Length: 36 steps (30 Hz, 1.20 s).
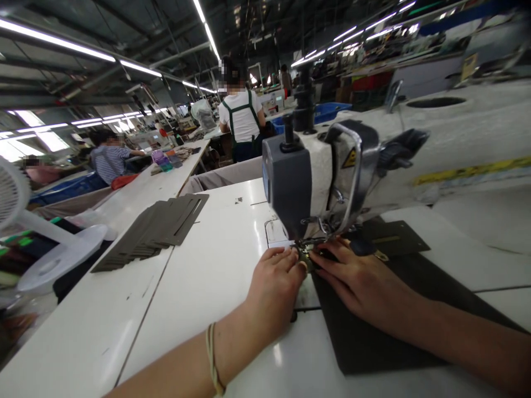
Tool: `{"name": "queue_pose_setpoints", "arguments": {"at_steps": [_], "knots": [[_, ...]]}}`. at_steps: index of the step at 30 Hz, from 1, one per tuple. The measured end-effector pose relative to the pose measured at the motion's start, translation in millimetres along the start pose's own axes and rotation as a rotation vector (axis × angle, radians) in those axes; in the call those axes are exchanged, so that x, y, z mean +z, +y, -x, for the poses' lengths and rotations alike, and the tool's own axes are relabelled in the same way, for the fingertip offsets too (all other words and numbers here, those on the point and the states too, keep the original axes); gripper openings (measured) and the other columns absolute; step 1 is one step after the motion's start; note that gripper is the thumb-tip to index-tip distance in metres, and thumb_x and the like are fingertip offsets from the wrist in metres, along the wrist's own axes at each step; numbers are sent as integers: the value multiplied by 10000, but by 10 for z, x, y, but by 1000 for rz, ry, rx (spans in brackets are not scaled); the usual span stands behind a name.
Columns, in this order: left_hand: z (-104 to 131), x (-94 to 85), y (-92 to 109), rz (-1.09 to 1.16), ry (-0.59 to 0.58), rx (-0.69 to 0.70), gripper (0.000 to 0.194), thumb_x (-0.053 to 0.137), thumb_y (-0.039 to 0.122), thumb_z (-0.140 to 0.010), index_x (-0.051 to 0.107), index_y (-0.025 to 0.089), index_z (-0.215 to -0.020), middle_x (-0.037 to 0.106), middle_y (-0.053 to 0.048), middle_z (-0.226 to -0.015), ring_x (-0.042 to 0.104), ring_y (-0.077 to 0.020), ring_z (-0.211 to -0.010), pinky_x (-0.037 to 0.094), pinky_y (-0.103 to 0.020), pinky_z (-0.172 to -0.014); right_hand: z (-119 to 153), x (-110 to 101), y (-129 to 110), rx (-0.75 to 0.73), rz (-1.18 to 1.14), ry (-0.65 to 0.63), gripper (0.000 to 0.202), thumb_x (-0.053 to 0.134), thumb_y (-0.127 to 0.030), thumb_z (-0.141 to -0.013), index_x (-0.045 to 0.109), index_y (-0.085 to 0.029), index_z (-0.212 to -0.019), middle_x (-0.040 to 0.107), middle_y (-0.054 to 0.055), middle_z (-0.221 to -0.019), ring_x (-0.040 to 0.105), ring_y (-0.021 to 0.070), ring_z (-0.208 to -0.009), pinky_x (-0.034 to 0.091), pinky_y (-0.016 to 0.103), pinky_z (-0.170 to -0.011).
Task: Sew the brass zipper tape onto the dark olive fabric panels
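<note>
A sewing machine head (pixel 290 182) stands in front of me, its presser foot low over the white table. My left hand (pixel 276 284) is beside the foot, with fingers curled and thumb pressed in. What its fingertips pinch is too small and hidden to make out. To the right of the foot, my right hand (pixel 360 276) lies with fingers stretched out over a dark grey-brown flat panel (pixel 352 342). A smaller slotted dark piece (pixel 402 237) rests behind that wrist, with a brass-coloured zipper pull (pixel 380 255) near it.
Overlapping dark slotted pieces (pixel 153 232) lie in a fanned stack on the left of the table (pixel 207 309). Farther left stands a white fan (pixel 62 249). A person in a white shirt (pixel 243 119) works ahead, and another in stripes (pixel 110 160) sits to the left.
</note>
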<state>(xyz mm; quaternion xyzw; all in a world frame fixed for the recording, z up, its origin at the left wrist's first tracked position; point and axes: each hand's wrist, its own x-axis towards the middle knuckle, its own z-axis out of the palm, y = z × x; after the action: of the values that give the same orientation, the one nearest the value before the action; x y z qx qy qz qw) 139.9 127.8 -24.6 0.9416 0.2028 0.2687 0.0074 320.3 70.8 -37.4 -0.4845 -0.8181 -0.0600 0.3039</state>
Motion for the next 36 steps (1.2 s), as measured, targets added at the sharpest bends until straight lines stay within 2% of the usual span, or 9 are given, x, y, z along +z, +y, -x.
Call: {"name": "queue_pose_setpoints", "arguments": {"at_steps": [8, 14, 19, 27, 33, 36], "knots": [[8, -6, 8, -80, -56, 33, 128, 474, 113, -858, 596, 127, -893, 671, -110, -1005, 625, -192, -981, 460, -353, -921, 7, -6, -8, -42, 63, 38, 243, 370, -93, -869, 591, -103, -969, 495, 169, -1082, 540, 313, -870, 490, 429, -699], [-24, -4, -37, -91, -44, 45, 101, 496, 130, -872, 597, 137, -877, 674, -96, -956, 631, -186, -949, 460, -357, -927, -23, 0, -5, 14, 60, -21, 259, 391, -71, -857, 585, -106, -1025, 508, 147, -1071, 562, 276, -786, 501, 380, -665], [-43, 21, -68, -84, -5, 51, 97, 506, 143, -881, 602, 138, -867, 679, -91, -963, 644, -197, -923, 479, -357, -898, -41, 5, 7, 41, 34, -31, 250, 375, -60, -867, 579, -108, -1003, 496, 157, -1074, 523, 306, -913, 476, 430, -772], [-58, 27, -73, -69, 4, 46, 101, 501, 139, -886, 600, 138, -865, 684, -83, -949, 648, -193, -902, 482, -350, -887, -46, 4, 2, 44, -9, -37, 233, 386, -46, -877, 570, -101, -1009, 511, 141, -977, 529, 304, -885, 474, 425, -769], [-59, 17, -86, -41, 7, 34, 81, 518, 105, -858, 592, 138, -851, 684, -82, -950, 649, -196, -897, 479, -353, -888, -70, 12, 22, 45, -49, -1, 279, 315, -71, -893, 576, -109, -984, 502, 131, -934, 502, 304, -921, 438, 454, -822], [-65, 24, -94, -40, 3, 35, 55, 551, 89, -831, 584, 133, -826, 687, -79, -918, 654, -200, -878, 485, -346, -871, -75, 26, 32, 48, -76, 14, 284, 304, -98, -897, 576, -118, -978, 501, 126, -941, 509, 298, -905, 452, 439, -792]]}}
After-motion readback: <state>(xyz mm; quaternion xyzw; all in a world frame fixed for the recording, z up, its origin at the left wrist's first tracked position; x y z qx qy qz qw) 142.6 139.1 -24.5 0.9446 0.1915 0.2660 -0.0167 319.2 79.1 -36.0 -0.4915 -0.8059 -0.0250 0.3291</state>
